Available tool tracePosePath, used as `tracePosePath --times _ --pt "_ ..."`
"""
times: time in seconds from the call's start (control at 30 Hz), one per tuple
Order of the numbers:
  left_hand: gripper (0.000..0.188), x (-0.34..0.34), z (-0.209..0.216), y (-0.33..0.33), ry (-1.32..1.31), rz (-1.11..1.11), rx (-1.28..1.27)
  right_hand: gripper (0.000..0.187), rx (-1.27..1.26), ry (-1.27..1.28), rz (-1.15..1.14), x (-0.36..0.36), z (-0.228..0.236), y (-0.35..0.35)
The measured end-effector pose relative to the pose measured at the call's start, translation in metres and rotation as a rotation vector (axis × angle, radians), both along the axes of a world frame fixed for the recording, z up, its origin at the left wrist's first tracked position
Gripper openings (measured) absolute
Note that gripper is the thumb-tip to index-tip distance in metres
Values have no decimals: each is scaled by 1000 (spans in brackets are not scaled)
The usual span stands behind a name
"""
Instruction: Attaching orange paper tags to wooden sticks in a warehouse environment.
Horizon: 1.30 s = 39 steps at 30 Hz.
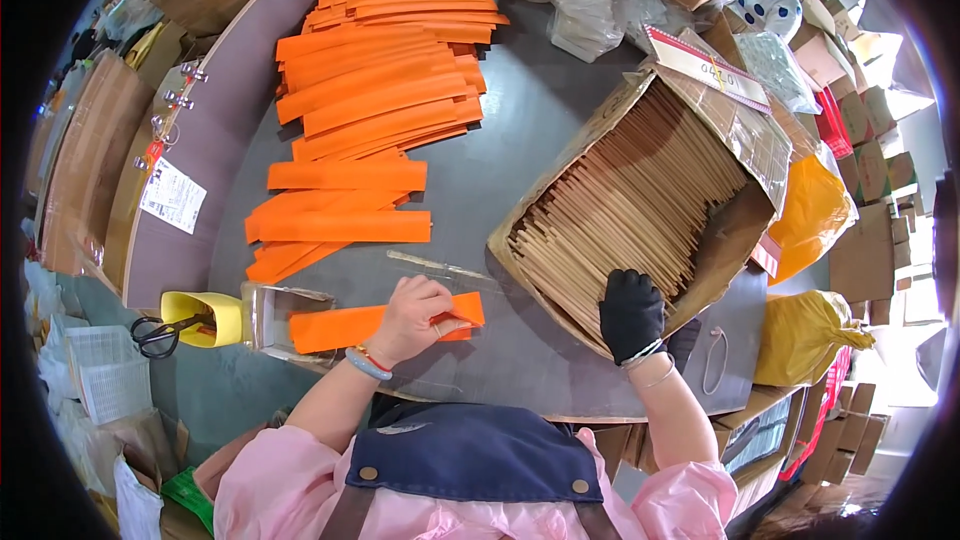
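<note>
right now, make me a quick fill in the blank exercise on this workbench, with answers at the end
The strip in the left hand is coloured ____.
The glove on the right hand is coloured ____.
The cardboard box of thin sticks is to the ____ of the strip pile.
The scissors sit in a holder coloured ____.
Missing words: orange, black, right, yellow.

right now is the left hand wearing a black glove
No, the left hand gripping the orange strip is ungloved; the black glove is on the right hand.
</note>
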State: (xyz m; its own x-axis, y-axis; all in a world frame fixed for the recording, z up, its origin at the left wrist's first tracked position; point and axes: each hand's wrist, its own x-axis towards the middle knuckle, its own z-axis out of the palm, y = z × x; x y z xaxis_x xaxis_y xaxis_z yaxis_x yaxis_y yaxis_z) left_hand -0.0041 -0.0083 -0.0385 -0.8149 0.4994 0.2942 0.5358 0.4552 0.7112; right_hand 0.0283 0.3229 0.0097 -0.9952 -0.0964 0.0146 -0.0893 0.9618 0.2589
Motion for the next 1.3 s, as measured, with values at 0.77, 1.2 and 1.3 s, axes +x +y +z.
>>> tracePosePath --times 0.77,1.2,1.3 --pt "17 -4 -1 -6 -68 -71 50 22 -607 -104 193 42 47 -32" --pt "15 -9 61 3 261 -43 -231 53 -891 -11 -33 25 44 -37" --pt "15 0 72 30 388 -214 -210 60 -1383 -78 221 40 31 -92"
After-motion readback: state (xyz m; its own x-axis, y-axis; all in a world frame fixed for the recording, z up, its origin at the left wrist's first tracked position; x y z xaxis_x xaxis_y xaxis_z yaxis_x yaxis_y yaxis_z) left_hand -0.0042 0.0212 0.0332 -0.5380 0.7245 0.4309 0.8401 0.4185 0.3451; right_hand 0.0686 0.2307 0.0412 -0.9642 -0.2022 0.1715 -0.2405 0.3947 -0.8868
